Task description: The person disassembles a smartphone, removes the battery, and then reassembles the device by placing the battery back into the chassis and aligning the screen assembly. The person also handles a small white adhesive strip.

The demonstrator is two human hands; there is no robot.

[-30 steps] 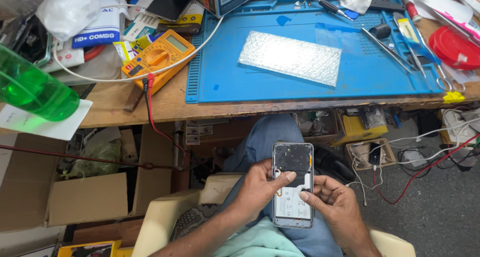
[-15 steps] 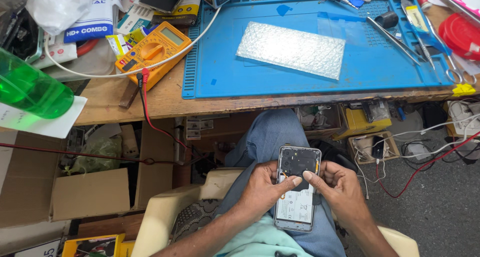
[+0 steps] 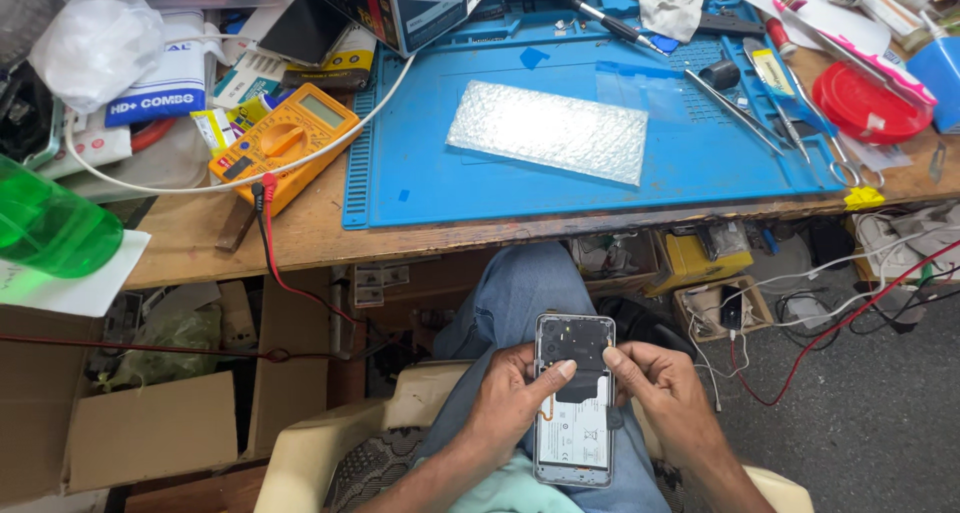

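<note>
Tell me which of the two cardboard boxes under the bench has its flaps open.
The larger brown cardboard box at lower left, beside the chair, has open flaps. The small box further right sits under the bench edge, holding cables and a charger.

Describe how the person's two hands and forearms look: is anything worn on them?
Both are bare. The left hand and right hand carry no gloves, and no rings, watch or wristband show. The forearms are uncovered to the picture's bottom edge, with no sleeve visible. Fingernails are short.
</note>
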